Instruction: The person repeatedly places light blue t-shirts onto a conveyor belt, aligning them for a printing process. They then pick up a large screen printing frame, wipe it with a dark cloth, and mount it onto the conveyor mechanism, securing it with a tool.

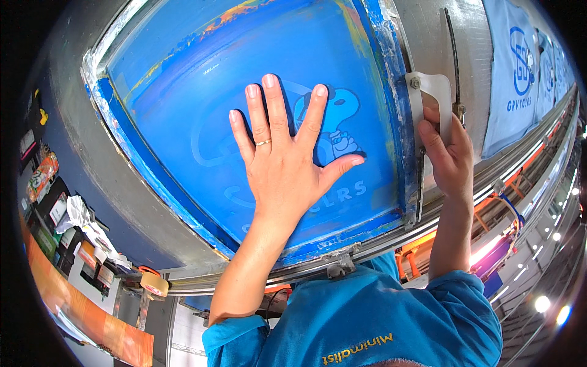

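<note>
My left hand lies flat with its fingers spread on the blue mesh of a screen-printing frame. A ring is on one finger. Beside that hand the mesh carries a cartoon dog figure and faint lettering, partly covered by my palm and wrist. On the frame's right side a white handle is bolted on. My right hand is closed round its near end, thumb in front and some fingers hidden behind. Smears of yellow and orange ink mark the mesh near the frame's edges.
Light-blue printed fabric pieces lie in a row to the right along a metal rail. At the left are a roll of tape, crumpled white paper and an orange-patterned wrapper. A black cable runs behind the handle.
</note>
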Demonstrator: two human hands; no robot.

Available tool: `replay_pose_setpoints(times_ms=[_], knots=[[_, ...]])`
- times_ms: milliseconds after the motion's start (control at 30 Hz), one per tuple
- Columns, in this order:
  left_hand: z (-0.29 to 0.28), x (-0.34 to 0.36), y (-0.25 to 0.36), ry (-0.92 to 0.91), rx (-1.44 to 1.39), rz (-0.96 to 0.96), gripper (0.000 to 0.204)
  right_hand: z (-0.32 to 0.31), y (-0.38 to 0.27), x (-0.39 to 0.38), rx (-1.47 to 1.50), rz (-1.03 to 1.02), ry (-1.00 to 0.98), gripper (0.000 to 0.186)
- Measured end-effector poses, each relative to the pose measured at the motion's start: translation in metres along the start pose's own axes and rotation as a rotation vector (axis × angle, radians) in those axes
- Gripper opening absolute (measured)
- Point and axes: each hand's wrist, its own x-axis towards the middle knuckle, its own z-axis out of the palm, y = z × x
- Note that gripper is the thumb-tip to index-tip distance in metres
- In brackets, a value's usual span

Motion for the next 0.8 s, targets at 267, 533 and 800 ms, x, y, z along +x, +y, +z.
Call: replay_pose_setpoints(times_ms=[267, 533, 800], knots=[[0.005, -0.001, 0.000, 0.059, 0.003, 0.022, 0.098, 0.003, 0.003, -0.002, 0.023, -0.003, 0.023, 0.034], [0.003, -0.030, 0.019, -0.084, -0.070, 0.142, 0.091, 0.009, -0.011, -0.006, -0.177, -0.112, 0.070, 0.029], [0.019, -0.048, 0.039, -0.122, 0.007, 0.154, 0.087, 0.008, -0.002, -0.003, -0.105, -0.176, 0.072, 0.027]])
